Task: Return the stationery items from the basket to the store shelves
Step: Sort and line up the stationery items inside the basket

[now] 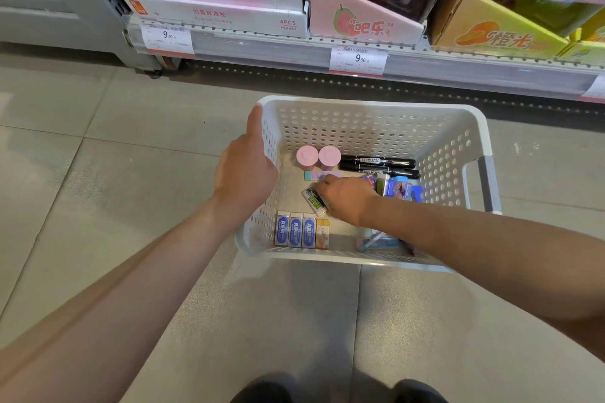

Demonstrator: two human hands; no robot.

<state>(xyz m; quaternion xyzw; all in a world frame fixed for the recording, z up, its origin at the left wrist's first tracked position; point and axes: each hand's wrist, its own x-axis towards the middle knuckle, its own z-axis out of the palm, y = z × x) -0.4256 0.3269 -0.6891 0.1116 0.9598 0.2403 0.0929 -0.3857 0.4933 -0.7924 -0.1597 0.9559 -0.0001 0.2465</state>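
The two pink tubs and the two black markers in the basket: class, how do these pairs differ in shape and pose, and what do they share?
The pink tubs stand upright, showing round lids; the black markers lie flat on their sides. The tubs are short and wide, the markers long and slim. The tubs' lids look nearly plain, while the markers carry white labels. Both pairs sit side by side at the far end of the white basket, untouched by either hand.

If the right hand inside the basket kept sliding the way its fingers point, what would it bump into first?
The right hand points toward the far left of the basket. Its fingertips already reach a pastel eraser; just beyond stand two pink round-lidded containers. Depth is hard to judge.
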